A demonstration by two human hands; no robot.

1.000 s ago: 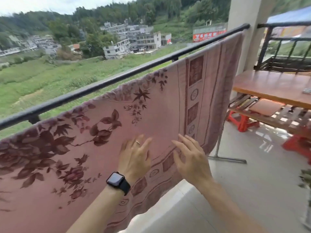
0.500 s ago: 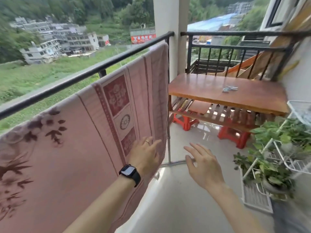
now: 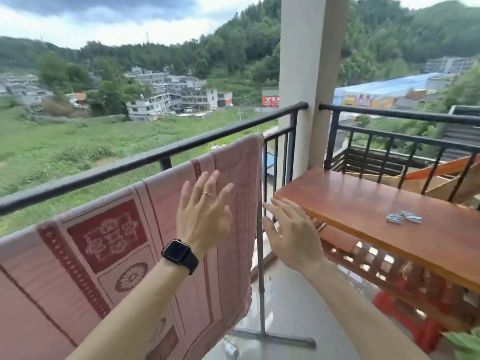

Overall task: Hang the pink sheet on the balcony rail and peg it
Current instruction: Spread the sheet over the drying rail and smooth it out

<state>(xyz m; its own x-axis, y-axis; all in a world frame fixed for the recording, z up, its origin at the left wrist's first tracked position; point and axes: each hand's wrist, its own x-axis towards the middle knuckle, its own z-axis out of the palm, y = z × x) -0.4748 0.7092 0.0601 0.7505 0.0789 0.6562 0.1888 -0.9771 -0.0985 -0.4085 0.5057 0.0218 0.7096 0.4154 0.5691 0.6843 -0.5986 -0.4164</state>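
Pale balcony floor (image 3: 298,307), white pillar (image 3: 311,74), wooden table (image 3: 376,211), green hills (image 3: 233,48), cloudy daylight

Black wristwatch (image 3: 179,255); seemingly gold ring (image 3: 207,194)

Pink sheet (image 3: 109,255) hangs draped; both spread hands, left hand (image 3: 204,216) and right hand (image 3: 292,233), hold nothing.

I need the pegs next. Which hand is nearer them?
Right. The right hand hovers open by the table's near end, left of the pegs; the left hand is farther left, before the sheet.
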